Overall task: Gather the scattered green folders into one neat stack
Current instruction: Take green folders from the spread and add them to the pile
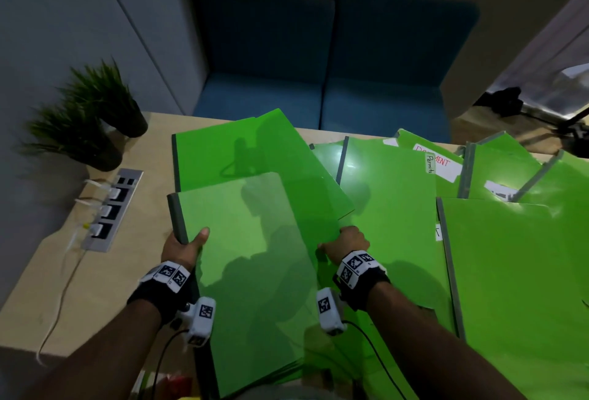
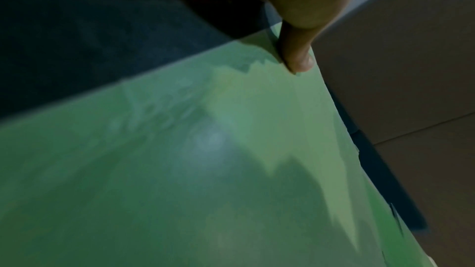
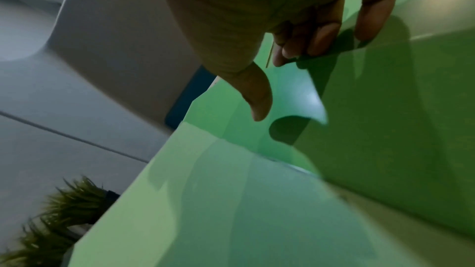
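Observation:
Several green folders lie fanned over the wooden table (image 1: 105, 288). My left hand (image 1: 186, 248) grips the grey spine of the nearest folder (image 1: 255, 256), which lies on top of a few others, with the thumb (image 2: 298, 56) on its cover (image 2: 205, 170). At that folder's right edge, my right hand (image 1: 349, 242) is knuckles up; its fingers (image 3: 323, 38) curl over the edge of a darker folder (image 3: 398, 109), thumb held apart. More folders lie at the back left (image 1: 239, 151), in the middle (image 1: 389, 192) and on the right (image 1: 526, 272). One carries a "Permits" tab (image 1: 430, 163).
Two potted plants (image 1: 95, 119) stand at the table's back left. A socket strip (image 1: 111, 208) with white plugs and cables is set into the table near my left hand. A blue sofa (image 1: 318, 81) sits behind the table, dark equipment (image 1: 506, 103) at far right.

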### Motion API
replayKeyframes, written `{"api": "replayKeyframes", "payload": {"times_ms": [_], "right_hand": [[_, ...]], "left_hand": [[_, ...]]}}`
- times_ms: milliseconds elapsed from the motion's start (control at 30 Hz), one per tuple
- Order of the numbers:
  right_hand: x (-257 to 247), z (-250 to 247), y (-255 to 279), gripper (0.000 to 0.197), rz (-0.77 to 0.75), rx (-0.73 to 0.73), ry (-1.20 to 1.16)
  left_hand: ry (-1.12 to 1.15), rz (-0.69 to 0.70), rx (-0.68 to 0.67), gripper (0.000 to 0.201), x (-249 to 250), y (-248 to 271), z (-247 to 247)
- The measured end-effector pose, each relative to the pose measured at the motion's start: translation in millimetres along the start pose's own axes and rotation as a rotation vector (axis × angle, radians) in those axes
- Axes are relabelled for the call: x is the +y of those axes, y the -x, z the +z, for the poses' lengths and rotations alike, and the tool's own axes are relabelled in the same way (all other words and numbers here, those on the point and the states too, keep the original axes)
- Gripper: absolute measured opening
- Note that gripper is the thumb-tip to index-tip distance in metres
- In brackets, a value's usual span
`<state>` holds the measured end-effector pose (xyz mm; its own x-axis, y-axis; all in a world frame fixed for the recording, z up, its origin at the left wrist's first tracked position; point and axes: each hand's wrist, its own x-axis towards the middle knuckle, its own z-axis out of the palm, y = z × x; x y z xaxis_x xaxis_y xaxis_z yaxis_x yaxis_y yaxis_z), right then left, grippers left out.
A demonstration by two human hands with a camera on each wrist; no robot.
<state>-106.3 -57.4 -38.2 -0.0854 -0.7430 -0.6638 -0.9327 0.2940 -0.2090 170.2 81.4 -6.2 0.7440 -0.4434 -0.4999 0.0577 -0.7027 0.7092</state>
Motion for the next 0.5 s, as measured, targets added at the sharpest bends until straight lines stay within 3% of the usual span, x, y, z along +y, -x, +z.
{"api": "replayKeyframes", "payload": {"times_ms": [100,233,367,500], "right_hand": [[-0.5,-5.7,4.1,0.077,0.039,-0.041,-0.126],[9.1,-19.8,13.2,0.061,-0.024,-0.095,-0.304],[30.6,-68.2,-0.2,0.061,-0.054,0.106,-0.558],[70.1,-126.9,-18.9,0.066,0.084,0.159,-0.671]], "left_hand": [[-0.005,-0.055,-0.007,0.049,-4.3,-0.1,5.3],[0.0,-0.056,-0.062,0.053,1.1,-8.6,5.3],[-0.023,-0.061,-0.085,0.06,14.0,-13.7,14.0],[-0.059,-0.032,-0.111,0.053,29.2,-10.0,36.9]]}}
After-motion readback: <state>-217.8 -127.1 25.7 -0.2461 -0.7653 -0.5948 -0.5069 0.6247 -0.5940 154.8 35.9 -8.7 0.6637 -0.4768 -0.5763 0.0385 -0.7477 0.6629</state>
